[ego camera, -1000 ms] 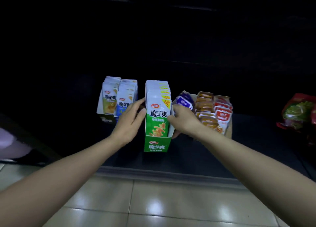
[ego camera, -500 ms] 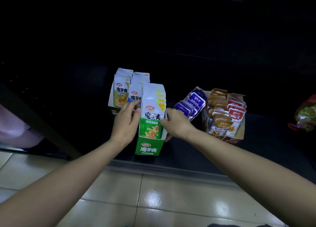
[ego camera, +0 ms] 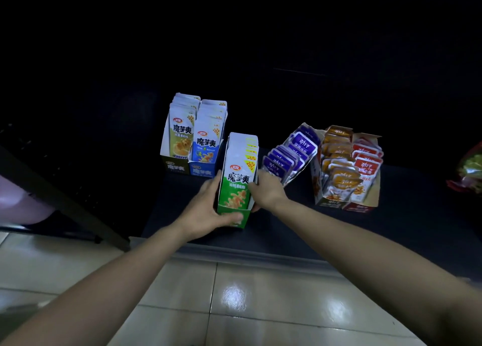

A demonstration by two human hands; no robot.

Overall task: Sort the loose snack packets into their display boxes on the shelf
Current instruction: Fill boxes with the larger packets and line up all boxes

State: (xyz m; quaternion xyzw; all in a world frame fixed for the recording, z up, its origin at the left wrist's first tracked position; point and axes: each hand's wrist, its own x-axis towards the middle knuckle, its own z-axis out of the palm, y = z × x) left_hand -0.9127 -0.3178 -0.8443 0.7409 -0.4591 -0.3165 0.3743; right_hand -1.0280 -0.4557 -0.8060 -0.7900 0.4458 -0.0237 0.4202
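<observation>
The back of the shelf (ego camera: 287, 231) beyond the green display box (ego camera: 236, 189) is lost in darkness, and a reddish bag (ego camera: 467, 171) far to its right is cut off. The left hand (ego camera: 206, 210) grasps the box's left wall and front lip; the right hand (ego camera: 267, 191) clasps its right wall (fingertips hidden). Behind-left of it stand a yellow box (ego camera: 177, 147) and a blue box (ego camera: 207, 152); just right, a purple box (ego camera: 292, 155) leans.
</observation>
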